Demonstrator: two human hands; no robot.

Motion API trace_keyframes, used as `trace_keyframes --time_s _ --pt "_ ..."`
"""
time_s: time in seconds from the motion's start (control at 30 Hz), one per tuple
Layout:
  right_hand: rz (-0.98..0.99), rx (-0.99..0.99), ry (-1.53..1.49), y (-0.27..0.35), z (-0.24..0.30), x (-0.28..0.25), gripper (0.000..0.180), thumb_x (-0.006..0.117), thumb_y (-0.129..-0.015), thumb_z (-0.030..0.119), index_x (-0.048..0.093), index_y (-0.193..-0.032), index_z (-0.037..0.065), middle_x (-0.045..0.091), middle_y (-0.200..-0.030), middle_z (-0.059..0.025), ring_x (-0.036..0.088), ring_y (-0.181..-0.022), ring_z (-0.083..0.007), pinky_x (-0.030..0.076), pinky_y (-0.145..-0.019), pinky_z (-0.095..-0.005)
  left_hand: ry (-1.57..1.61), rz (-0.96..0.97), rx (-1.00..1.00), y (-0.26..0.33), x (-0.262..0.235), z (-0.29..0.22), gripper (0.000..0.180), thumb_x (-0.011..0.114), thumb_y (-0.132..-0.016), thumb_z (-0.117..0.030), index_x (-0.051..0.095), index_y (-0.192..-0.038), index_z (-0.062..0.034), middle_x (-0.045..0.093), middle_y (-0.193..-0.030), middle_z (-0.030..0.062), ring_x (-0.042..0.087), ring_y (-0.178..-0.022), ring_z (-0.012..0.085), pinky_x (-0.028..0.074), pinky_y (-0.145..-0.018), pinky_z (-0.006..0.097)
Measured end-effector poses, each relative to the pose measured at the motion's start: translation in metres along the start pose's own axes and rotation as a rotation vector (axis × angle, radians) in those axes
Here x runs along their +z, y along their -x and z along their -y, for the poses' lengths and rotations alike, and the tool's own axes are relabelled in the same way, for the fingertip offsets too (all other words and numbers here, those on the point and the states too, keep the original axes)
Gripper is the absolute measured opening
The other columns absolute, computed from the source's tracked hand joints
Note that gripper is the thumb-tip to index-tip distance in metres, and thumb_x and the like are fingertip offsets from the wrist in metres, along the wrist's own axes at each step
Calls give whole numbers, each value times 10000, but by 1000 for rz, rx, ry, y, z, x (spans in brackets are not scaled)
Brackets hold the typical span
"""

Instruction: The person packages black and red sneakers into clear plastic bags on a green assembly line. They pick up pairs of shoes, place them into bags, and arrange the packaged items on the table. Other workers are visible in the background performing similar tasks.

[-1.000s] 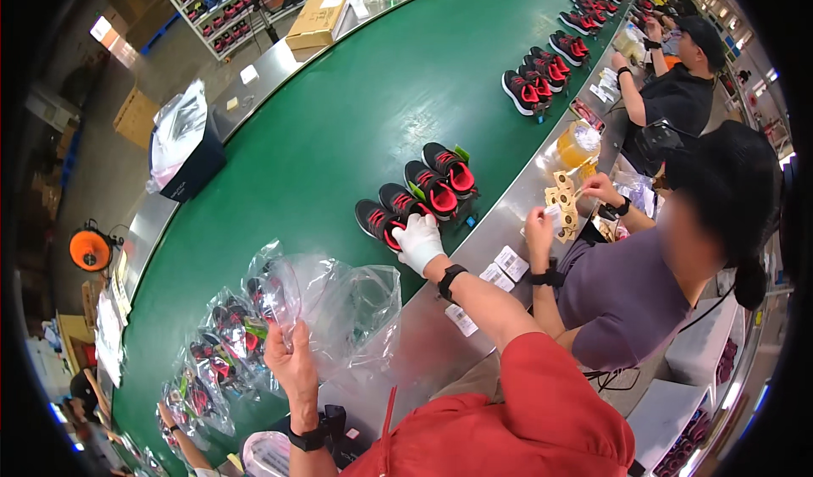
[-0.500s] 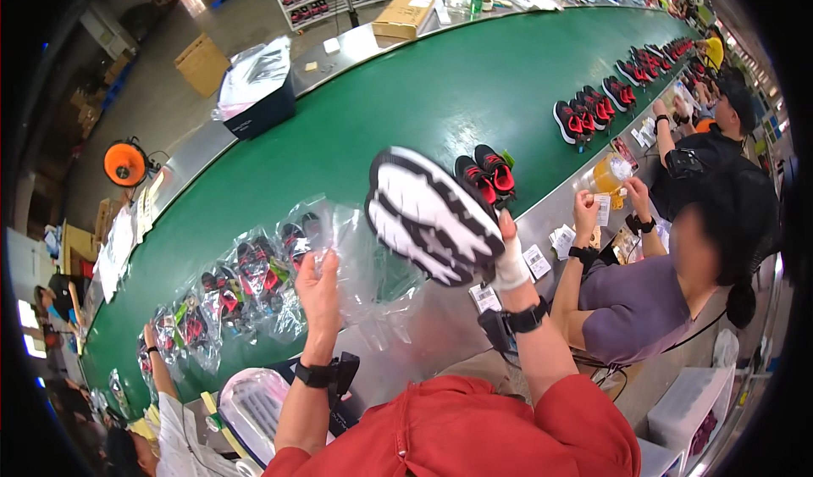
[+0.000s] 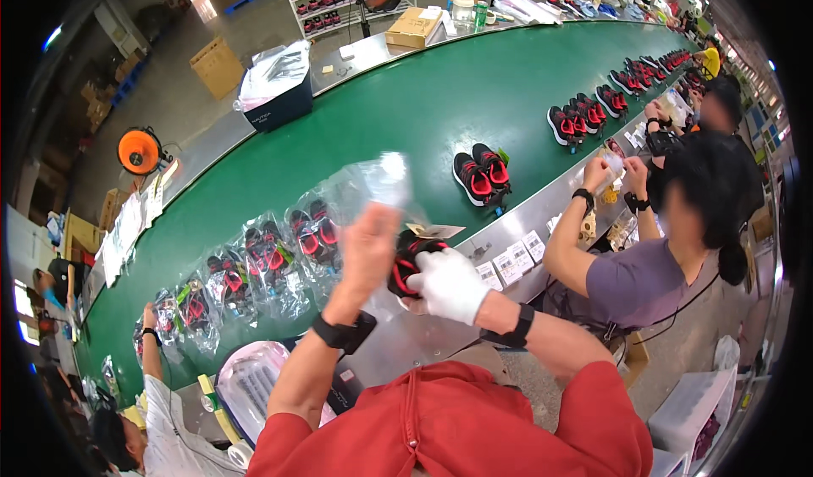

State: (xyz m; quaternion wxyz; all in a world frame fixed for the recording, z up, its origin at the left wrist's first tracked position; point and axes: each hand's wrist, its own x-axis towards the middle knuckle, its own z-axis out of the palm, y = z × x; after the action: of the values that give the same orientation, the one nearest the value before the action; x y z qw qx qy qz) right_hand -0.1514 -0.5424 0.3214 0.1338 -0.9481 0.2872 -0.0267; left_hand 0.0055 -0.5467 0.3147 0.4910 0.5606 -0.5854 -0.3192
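My right hand [image 3: 455,286], in a white glove, is closed on a black and red sneaker [image 3: 408,265] just above the metal edge of the bench. A pale flat card [image 3: 436,230] shows beside the shoe. To its left is my bare left hand [image 3: 371,252], raised and blurred, with a clear plastic bag [image 3: 385,180] stretching up from its fingers. Left of that hand, a pair of sneakers in clear bags [image 3: 312,230] lies on the green belt [image 3: 373,96]. An unbagged pair of black and red sneakers [image 3: 481,174] stands beyond my right hand.
More bagged sneakers [image 3: 267,250] line the belt leftward; unbagged pairs [image 3: 576,119] line its right. White printed cards [image 3: 512,261] lie on the metal edge. A dark box [image 3: 279,91] with plastic bags stands across the belt. Co-workers sit at right [image 3: 644,265] and left [image 3: 182,426].
The sneaker, earlier raised with its white sole showing, has come down and turned over in my right hand. My left hand has moved right and up, toward the shoe, with the bag.
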Motion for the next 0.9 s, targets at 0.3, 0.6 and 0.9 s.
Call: trace_keyframes --time_s 0.3,0.6,0.9 --pt "-24 -569 28 7 44 25 199 674 -563 240 623 -664 76 581 -666 -78 576 -587 -245 435 -567 -384 38 38 -191 -2 -3 50 153 551 -876 -154 576 -856 -5 541 -638 43 471 -605 107 419 -550 310" --pt "-94 20 -204 -29 14 67 262 602 -755 371 670 -780 119 656 -850 -94 639 -781 -264 501 -704 -396 -248 234 -9 38 -37 7 152 526 -880 -136 523 -808 -3 549 -621 221 563 -545 343 437 -513 391" --pt "-15 334 -243 -39 -8 116 190 567 -770 245 664 -767 82 646 -805 -109 627 -753 -252 504 -672 -388 -52 153 -31 97 31 10 81 599 -832 -88 554 -818 -23 510 -574 82 513 -531 146 408 -490 300"
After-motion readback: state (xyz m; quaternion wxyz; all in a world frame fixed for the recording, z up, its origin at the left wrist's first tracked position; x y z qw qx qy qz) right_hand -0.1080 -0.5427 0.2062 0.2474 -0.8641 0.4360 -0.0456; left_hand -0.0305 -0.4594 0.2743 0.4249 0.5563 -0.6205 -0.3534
